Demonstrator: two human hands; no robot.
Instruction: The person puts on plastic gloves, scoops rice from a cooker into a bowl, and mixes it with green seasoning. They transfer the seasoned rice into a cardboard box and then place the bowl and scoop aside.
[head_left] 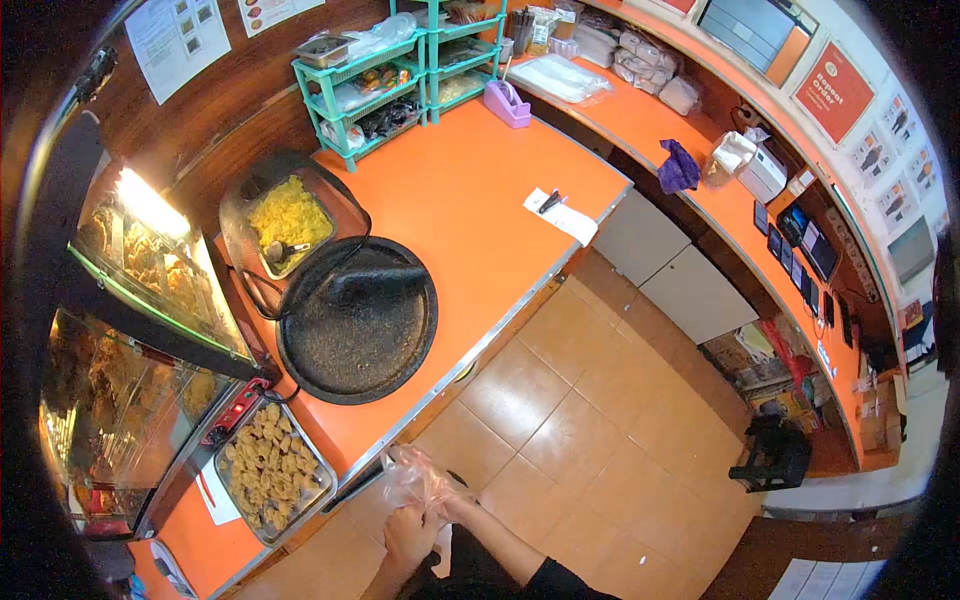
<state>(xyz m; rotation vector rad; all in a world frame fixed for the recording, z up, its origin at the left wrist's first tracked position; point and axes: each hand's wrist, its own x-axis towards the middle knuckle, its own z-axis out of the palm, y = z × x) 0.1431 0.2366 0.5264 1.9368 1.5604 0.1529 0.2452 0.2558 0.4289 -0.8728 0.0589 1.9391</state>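
Note:
Both hands are close together at the bottom centre, in front of the orange counter's edge. My left hand point(409, 536) is closed on the lower part of a clear plastic bag point(408, 478). My right hand point(452, 500) is beside it, partly behind the thin plastic, with its fingers pressed round the bag. A metal tray of fried pieces point(274, 466) sits on the counter to the left of the hands. Above them on the counter lies a round black pan point(375, 335), and behind it is a tray of yellow rice point(290, 222) with a scoop.
A lit glass food case point(150, 290) stands at the left. Green shelves point(375, 95), a purple tape dispenser point(507, 104) and a paper slip point(565, 218) are on the orange counter point(480, 190). Phones point(790, 255) lie on the right counter; a black stool point(775, 450) stands below.

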